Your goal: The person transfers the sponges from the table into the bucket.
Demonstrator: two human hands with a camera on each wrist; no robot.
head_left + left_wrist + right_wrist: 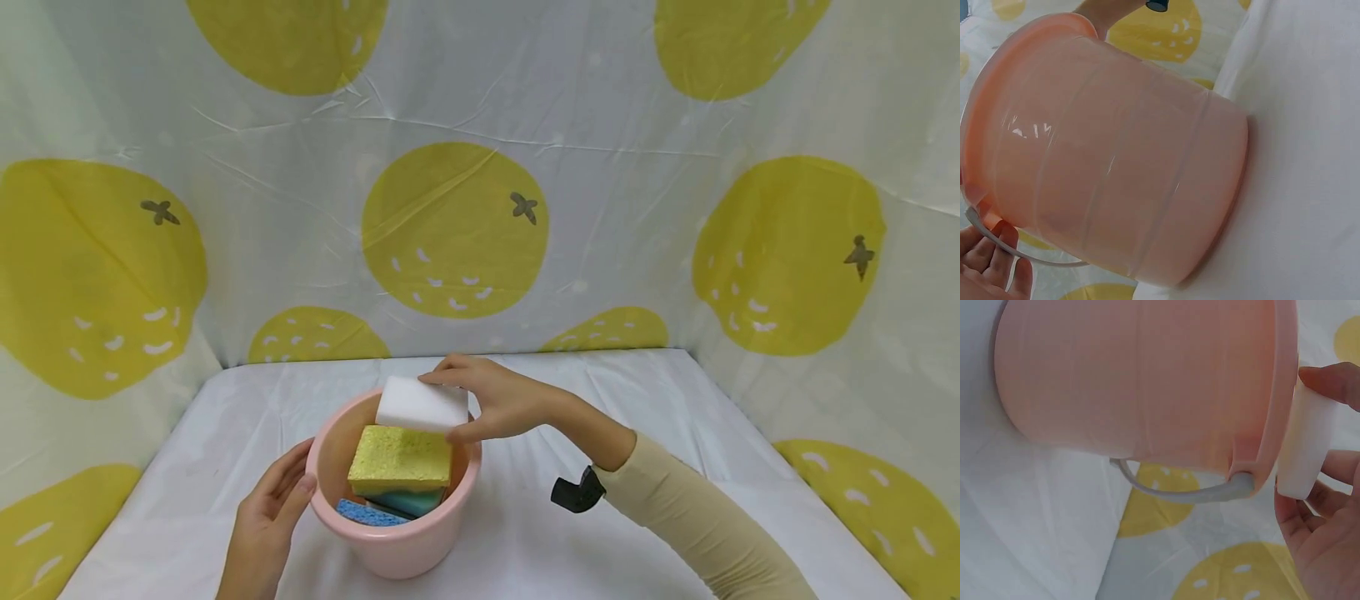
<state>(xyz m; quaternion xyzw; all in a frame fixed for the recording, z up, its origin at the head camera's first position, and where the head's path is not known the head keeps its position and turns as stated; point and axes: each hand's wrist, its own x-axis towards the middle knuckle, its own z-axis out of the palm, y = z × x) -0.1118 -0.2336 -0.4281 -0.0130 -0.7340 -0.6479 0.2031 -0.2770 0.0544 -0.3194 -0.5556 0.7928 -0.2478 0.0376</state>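
Note:
A pink bucket [397, 546] stands on the white table, seen too as the bucket [1116, 162] and bucket [1141, 375] in the wrist views. Inside it a yellow sponge [400, 460] lies over a teal sponge [408, 501] and a blue sponge [367, 513]. My right hand [491, 400] pinches a white sponge [422, 405] just above the bucket's far rim; the white sponge [1305, 447] shows beside the rim, held by my right hand [1325, 487]. My left hand [272, 500] rests with straight fingers against the bucket's left wall; its fingers [988, 262] touch near the grey handle [1004, 244].
A white cloth [675, 417] covers the table. A backdrop with large yellow fruit prints [453, 229] walls in the back and both sides. A grey handle [1179, 490] hangs from the bucket. A black wrist strap [576, 492] sits on my right sleeve.

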